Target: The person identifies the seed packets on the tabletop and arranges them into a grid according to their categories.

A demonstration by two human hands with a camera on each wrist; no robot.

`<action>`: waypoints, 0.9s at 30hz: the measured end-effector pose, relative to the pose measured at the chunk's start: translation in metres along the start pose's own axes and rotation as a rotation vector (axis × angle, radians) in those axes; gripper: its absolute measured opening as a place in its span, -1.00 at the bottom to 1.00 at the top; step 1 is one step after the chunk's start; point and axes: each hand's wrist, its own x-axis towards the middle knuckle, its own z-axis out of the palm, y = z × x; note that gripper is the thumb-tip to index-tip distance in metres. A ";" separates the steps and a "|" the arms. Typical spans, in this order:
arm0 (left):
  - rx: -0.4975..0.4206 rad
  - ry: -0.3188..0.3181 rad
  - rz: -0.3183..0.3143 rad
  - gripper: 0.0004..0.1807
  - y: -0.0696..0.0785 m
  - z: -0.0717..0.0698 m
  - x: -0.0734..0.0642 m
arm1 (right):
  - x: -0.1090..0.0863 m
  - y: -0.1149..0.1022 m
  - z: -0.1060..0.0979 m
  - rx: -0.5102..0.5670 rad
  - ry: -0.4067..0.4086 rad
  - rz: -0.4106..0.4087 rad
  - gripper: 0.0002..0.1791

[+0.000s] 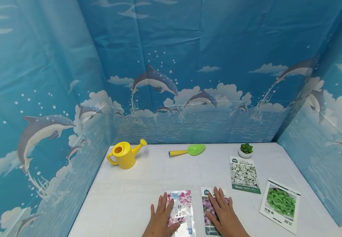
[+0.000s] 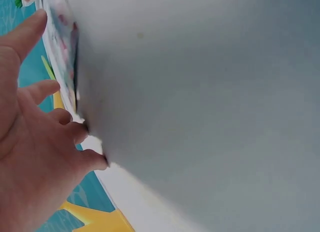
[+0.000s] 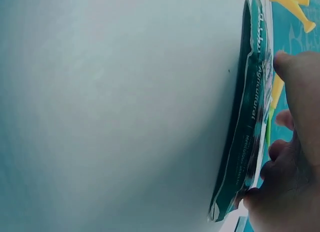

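My left hand [image 1: 161,218] lies with fingers extended over the left side of a seed packet [image 1: 185,212] with pink blossoms. In the left wrist view that packet [image 2: 64,39] lies beyond the thumb, its edge seen from the side. My right hand [image 1: 225,215] rests with straight, spread fingers on a seed packet [image 1: 207,215] with purple flowers and a green lower band. That green band [image 3: 245,122] faces the right wrist camera, close to the hand [image 3: 295,142]. Neither hand grips anything. Parts of both packets are hidden under the hands.
A yellow watering can [image 1: 125,157] stands at the back left of the white table [image 1: 123,200]. Behind the hands lies a green toy trowel [image 1: 195,149] with a yellow handle. To the right are a white-flower packet [image 1: 244,174], a green-vegetable packet [image 1: 280,204] and a small potted plant [image 1: 246,149].
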 end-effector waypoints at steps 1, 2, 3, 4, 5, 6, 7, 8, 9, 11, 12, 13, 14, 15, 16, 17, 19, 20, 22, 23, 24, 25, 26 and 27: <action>-0.010 -0.001 0.006 0.02 0.001 -0.001 0.000 | 0.000 0.000 0.000 0.015 0.008 0.001 -0.12; -0.023 -0.005 0.008 0.02 0.002 -0.002 0.000 | 0.000 0.001 -0.001 0.033 0.013 0.006 -0.11; -0.031 -0.006 0.011 0.03 0.004 -0.004 0.001 | 0.000 0.001 -0.001 0.044 0.024 0.007 -0.10; -0.037 -0.008 0.013 0.03 0.005 -0.006 0.001 | -0.001 0.002 -0.002 0.053 0.040 0.006 -0.10; -0.044 -0.014 0.004 0.03 0.007 -0.007 0.003 | -0.001 0.002 -0.003 0.059 0.063 0.001 -0.10; -0.036 -0.020 -0.005 0.03 0.009 -0.010 0.004 | -0.001 0.003 -0.005 0.061 0.089 -0.006 -0.11; -0.031 -0.027 -0.022 0.04 0.011 -0.011 0.006 | -0.001 0.005 -0.007 0.059 0.114 -0.014 -0.12; -0.027 -0.033 -0.037 0.04 0.012 -0.013 0.008 | -0.002 0.007 -0.010 0.059 0.132 -0.012 -0.13; -0.020 -0.035 -0.044 0.04 0.013 -0.015 0.009 | -0.002 0.009 -0.013 0.053 0.151 -0.014 -0.15; -0.022 -0.042 -0.065 0.03 0.013 -0.016 0.013 | -0.001 0.015 -0.020 0.046 0.175 -0.009 -0.16; -0.020 -0.044 -0.065 0.03 0.013 -0.017 0.014 | 0.000 0.019 -0.024 0.043 0.182 -0.003 -0.17; -0.020 -0.046 -0.062 0.03 0.012 -0.017 0.016 | 0.000 0.024 -0.027 0.037 0.185 0.009 -0.17; -0.020 -0.048 -0.062 0.03 0.009 -0.017 0.017 | 0.001 0.029 -0.031 0.034 0.184 0.029 -0.17; -0.023 -0.052 -0.063 0.02 0.008 -0.017 0.018 | 0.001 0.033 -0.035 0.031 0.187 0.045 -0.17; -0.023 -0.061 -0.074 0.03 0.007 -0.017 0.018 | 0.002 0.038 -0.038 0.029 0.190 0.061 -0.16; -0.014 -0.072 -0.089 0.03 0.005 -0.016 0.019 | 0.002 0.043 -0.042 0.023 0.194 0.077 -0.16; 0.004 -0.089 -0.105 0.02 0.004 -0.016 0.020 | 0.002 0.052 -0.048 0.013 0.206 0.107 -0.16; 0.009 -0.099 -0.123 0.02 0.004 -0.016 0.021 | 0.002 0.056 -0.052 0.009 0.210 0.121 -0.15; 0.021 -0.117 -0.143 0.02 0.007 -0.017 0.021 | 0.001 0.065 -0.058 -0.013 0.223 0.142 -0.16; 0.025 -0.120 -0.142 0.01 0.007 -0.017 0.021 | 0.000 0.070 -0.061 -0.025 0.225 0.155 -0.15; 0.023 -0.118 -0.137 0.00 0.008 -0.018 0.021 | 0.000 0.076 -0.063 -0.036 0.227 0.169 -0.15; 0.022 -0.118 -0.135 0.00 0.009 -0.018 0.021 | -0.001 0.081 -0.065 -0.046 0.234 0.178 -0.15; 0.020 -0.117 -0.132 0.00 0.009 -0.019 0.021 | -0.001 0.086 -0.067 -0.057 0.240 0.188 -0.15; 0.020 -0.117 -0.127 0.00 0.009 -0.019 0.021 | -0.002 0.091 -0.068 -0.066 0.243 0.198 -0.15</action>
